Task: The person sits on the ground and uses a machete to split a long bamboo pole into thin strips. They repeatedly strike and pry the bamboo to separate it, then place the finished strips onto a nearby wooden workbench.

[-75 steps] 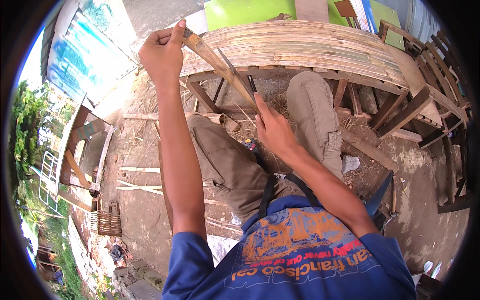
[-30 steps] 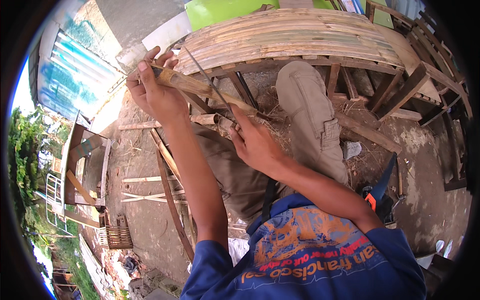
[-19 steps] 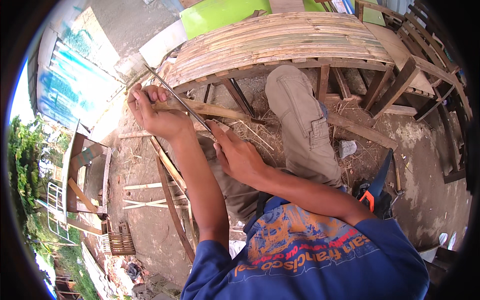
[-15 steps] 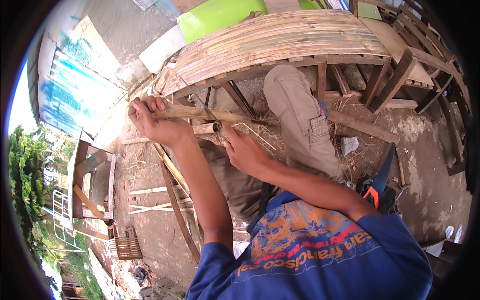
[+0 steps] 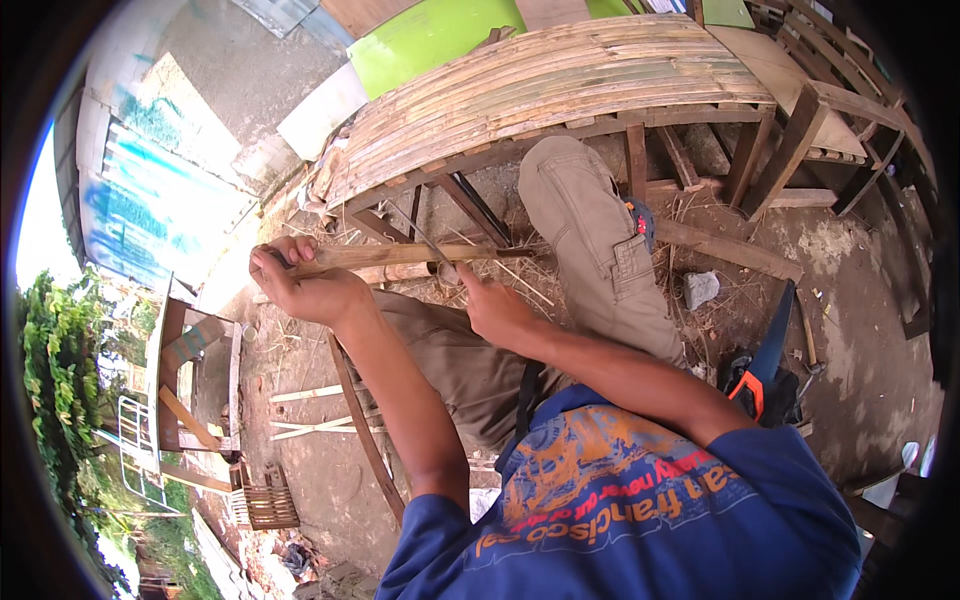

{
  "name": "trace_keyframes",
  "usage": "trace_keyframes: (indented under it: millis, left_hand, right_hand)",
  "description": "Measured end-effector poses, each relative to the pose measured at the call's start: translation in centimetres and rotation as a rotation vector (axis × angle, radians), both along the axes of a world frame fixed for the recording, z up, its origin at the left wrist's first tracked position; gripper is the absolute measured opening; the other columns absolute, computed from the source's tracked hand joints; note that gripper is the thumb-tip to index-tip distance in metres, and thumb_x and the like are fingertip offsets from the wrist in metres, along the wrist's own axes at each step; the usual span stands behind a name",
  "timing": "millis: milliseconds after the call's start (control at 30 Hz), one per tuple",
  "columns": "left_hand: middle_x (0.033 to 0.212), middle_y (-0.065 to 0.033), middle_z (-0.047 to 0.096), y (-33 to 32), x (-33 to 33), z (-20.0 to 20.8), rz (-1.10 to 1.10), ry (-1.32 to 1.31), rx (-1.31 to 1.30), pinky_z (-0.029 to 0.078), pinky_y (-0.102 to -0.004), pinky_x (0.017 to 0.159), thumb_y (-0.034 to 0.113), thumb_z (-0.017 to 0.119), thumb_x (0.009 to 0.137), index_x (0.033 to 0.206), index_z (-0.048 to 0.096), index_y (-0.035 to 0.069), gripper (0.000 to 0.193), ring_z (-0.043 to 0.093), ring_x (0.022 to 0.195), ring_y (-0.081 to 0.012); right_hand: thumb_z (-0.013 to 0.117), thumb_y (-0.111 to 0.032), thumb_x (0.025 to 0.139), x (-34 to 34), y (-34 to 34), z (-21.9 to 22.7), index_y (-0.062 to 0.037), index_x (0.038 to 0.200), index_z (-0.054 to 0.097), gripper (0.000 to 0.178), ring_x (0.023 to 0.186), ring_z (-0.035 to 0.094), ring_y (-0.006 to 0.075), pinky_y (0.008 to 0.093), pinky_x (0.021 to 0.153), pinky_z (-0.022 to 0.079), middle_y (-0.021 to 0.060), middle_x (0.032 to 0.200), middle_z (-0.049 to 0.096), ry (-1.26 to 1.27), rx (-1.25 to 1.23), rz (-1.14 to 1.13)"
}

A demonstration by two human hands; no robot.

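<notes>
Bamboo strip [image 5: 390, 256] less slanted than before, knife [image 5: 431, 244] across it

The left forearm [image 5: 395, 390] is slanting from the near side toward the far left, and the left hand [image 5: 320, 285] is sitting at its end with the wrist bending and the fingers curling in a grip. The right forearm [image 5: 620, 370] is lying across the body from the near right, and the right hand [image 5: 500, 315] is hovering nearer and to the right, its index finger extending toward the far left. The right knee [image 5: 560, 165] is pointing far; the left thigh [image 5: 440, 345] is angling leftward beneath the arms.
</notes>
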State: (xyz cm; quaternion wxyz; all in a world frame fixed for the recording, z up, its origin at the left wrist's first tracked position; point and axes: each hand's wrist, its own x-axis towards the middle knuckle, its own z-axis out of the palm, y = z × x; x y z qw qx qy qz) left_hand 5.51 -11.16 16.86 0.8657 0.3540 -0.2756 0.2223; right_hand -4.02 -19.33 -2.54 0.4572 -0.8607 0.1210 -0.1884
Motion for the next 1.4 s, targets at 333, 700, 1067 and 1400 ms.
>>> trace_keyframes:
  millis: [333, 700, 1067, 1400]
  left_hand:
    - [0.078, -0.0033, 0.045, 3.6, 4.3, -0.4, 0.024, 0.049, 0.05, 0.041, -0.0299, 0.068, 0.034, 0.047, 0.105, 0.102, 0.05, 0.006, 0.028, 0.045, 0.072, -0.0152]
    - [0.085, -0.0065, 0.05, -2.5, 7.9, -11.1, -0.309, 0.149, 0.399, 0.045, -0.0327, 0.068, 0.076, 0.022, 0.095, 0.103, 0.048, 0.004, 0.077, 0.048, 0.069, -0.0182]
    - [0.075, -0.0026, 0.042, -7.4, 3.4, -5.9, -0.625, -0.005, 0.418, 0.036, -0.0301, 0.065, 0.072, 0.023, 0.098, 0.091, 0.049, 0.005, 0.072, 0.039, 0.067, -0.0141]
    - [0.061, -0.0004, 0.038, -5.6, -1.3, 5.0, -0.386, -0.004, 0.309, 0.037, -0.0312, 0.056, 0.066, 0.026, 0.1, 0.084, 0.05, 0.008, 0.065, 0.036, 0.053, -0.0142]
  right_hand:
    - [0.051, -0.006, 0.09, 2.6, -3.0, -10.2, -0.005, 0.145, 0.038, 0.057, 0.104, 0.067, 0.0409, 0.0499, 0.086, 0.055, 0.027, 0.109, 0.067, 0.48, 0.018, -0.091]
    - [0.059, -0.015, 0.092, 1.0, -4.2, -3.5, -0.0016, 0.14, 0.038, 0.054, 0.075, 0.068, 0.0436, 0.0516, 0.068, 0.051, 0.0247, 0.083, 0.068, -0.12, 0.144, -0.247]
    - [0.058, -0.006, 0.093, -2.3, -3.0, 6.2, 0.0035, 0.128, 0.052, 0.037, 0.054, 0.061, 0.0185, 0.0348, 0.053, 0.047, 0.0158, 0.076, 0.065, -0.332, 0.301, -0.245]
    - [0.057, -0.008, 0.095, -2.5, -0.7, 6.7, 0.0015, 0.133, 0.047, 0.04, 0.053, 0.058, 0.0181, 0.0342, 0.053, 0.046, 0.0142, 0.074, 0.062, -0.414, 0.163, -0.154]
